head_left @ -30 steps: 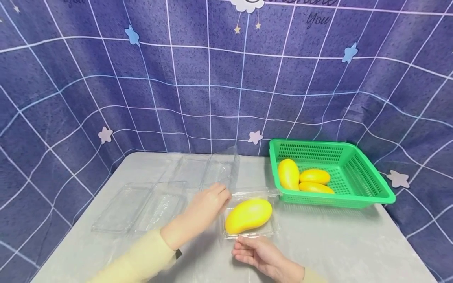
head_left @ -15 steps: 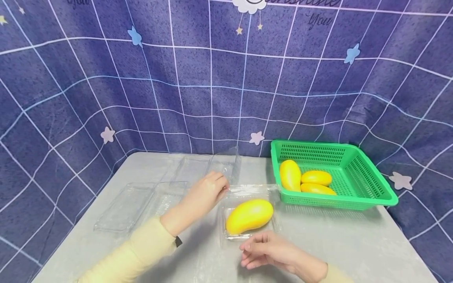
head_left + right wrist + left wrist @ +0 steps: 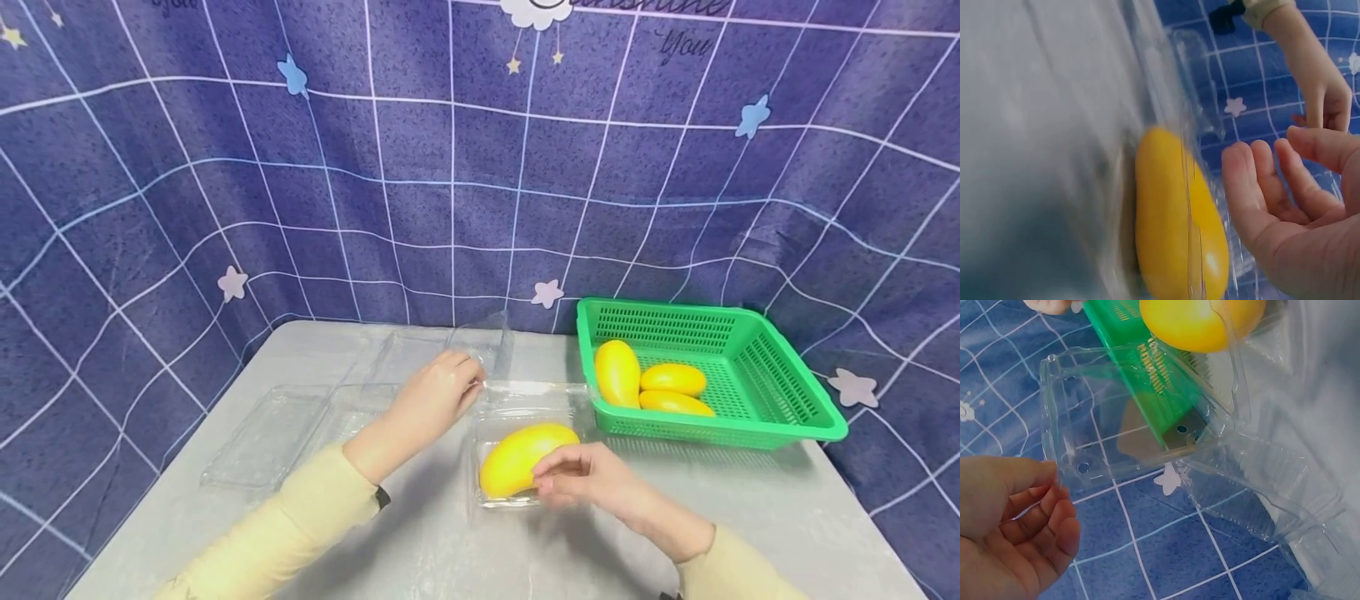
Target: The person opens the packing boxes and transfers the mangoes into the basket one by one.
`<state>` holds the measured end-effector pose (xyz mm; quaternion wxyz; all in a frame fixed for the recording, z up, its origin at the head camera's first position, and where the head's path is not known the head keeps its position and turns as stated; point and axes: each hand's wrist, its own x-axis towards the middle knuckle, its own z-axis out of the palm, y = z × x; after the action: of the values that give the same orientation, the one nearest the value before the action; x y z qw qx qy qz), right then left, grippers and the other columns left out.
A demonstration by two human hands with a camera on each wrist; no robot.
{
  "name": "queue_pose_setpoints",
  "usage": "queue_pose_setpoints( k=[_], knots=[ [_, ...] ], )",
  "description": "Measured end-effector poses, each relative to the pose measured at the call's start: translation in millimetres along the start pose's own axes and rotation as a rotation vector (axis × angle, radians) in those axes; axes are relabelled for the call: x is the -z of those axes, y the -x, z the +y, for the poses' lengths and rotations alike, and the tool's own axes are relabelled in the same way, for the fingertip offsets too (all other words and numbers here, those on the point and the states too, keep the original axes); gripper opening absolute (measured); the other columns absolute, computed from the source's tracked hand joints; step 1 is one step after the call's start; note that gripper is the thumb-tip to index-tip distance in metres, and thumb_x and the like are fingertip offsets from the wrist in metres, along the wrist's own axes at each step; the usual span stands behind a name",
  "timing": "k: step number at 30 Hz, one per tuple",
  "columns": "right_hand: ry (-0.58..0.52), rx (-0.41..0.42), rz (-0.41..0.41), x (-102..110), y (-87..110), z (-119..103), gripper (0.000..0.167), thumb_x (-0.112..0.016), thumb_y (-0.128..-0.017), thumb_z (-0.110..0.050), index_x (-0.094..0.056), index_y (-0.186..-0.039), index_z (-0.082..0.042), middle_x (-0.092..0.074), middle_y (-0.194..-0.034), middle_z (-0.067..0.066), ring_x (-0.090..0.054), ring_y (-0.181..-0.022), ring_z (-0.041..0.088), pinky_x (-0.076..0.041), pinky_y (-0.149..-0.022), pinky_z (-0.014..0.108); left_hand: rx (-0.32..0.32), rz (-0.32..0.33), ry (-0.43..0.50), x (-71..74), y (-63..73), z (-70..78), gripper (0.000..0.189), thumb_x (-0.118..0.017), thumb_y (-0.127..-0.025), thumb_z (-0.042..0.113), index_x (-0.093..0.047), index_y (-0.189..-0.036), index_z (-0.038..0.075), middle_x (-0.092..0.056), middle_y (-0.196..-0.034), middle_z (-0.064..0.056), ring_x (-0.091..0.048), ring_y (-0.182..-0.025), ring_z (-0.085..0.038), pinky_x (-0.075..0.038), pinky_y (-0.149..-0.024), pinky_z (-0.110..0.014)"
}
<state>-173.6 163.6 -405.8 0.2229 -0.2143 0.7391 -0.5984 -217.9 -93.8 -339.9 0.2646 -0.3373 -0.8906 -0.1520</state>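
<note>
A yellow mango (image 3: 513, 462) lies in the base of a clear plastic clamshell box (image 3: 498, 502). My left hand (image 3: 435, 387) pinches the edge of the box's raised lid (image 3: 536, 389) between thumb and fingers. In the left wrist view the lid (image 3: 1100, 428) stands tilted, its corner at the fingertips of that hand (image 3: 1016, 528). Over the front right of the box hovers my right hand (image 3: 600, 483), overlapping the mango's near end. The right wrist view shows that hand (image 3: 1291, 212) with its fingers loosely bent and nothing held, beside the mango (image 3: 1163, 212).
A green basket (image 3: 720, 427) with several mangoes (image 3: 617, 372) stands at the back right. Opened clear boxes lie at the left (image 3: 262, 437) and back (image 3: 412, 354) of the grey table (image 3: 750, 517). A blue gridded curtain (image 3: 480, 167) hangs behind.
My left hand has moved up and back, and the lid has risen with it. The right hand has left the box's front edge and come up beside the mango.
</note>
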Motion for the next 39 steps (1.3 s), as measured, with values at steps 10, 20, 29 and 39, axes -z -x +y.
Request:
queue_pose_setpoints(
  k=[10,20,29,39],
  knots=[
    [0.647,0.419,0.177,21.1,-17.3,7.4,0.032,-0.075,-0.075,-0.007,-0.067,-0.106,-0.012,-0.065,-0.111,0.004,-0.061,-0.102,0.022,-0.056,-0.084,0.037,0.151,0.012,0.02,-6.1,-2.6,-3.0,0.004,-0.067,-0.084,0.008,-0.064,-0.085,0.01,-0.063,-0.085,-0.001,-0.059,-0.08,-0.018,-0.054,-0.07,-0.03],
    [0.918,0.488,0.105,31.9,-29.1,17.5,0.054,-0.08,-0.072,-0.021,-0.059,-0.121,-0.017,-0.054,-0.129,0.003,-0.049,-0.12,0.023,-0.047,-0.1,0.044,0.267,0.051,0.056,-10.6,-7.5,-3.6,0.01,-0.066,-0.083,0.005,-0.065,-0.093,0.005,-0.064,-0.09,-0.006,-0.061,-0.085,-0.023,-0.055,-0.074,-0.034],
    [1.016,0.491,0.053,30.8,-34.8,23.1,0.063,-0.082,-0.068,-0.029,-0.057,-0.125,-0.018,-0.05,-0.134,0.006,-0.045,-0.124,0.024,-0.044,-0.101,0.046,0.299,0.096,0.081,-17.8,-5.6,-7.7,0.018,-0.068,-0.082,0.007,-0.064,-0.1,0.004,-0.064,-0.095,-0.007,-0.061,-0.092,-0.025,-0.054,-0.081,-0.037],
    [1.111,0.457,0.012,28.4,-42.2,25.7,0.066,-0.082,-0.066,-0.032,-0.056,-0.125,-0.02,-0.05,-0.136,0.006,-0.045,-0.124,0.025,-0.043,-0.099,0.051,0.37,0.085,0.144,-31.0,5.8,-10.3,0.039,-0.067,-0.083,0.007,-0.057,-0.119,0.0,-0.065,-0.104,-0.012,-0.061,-0.094,-0.027,-0.054,-0.084,-0.039]
  ],
)
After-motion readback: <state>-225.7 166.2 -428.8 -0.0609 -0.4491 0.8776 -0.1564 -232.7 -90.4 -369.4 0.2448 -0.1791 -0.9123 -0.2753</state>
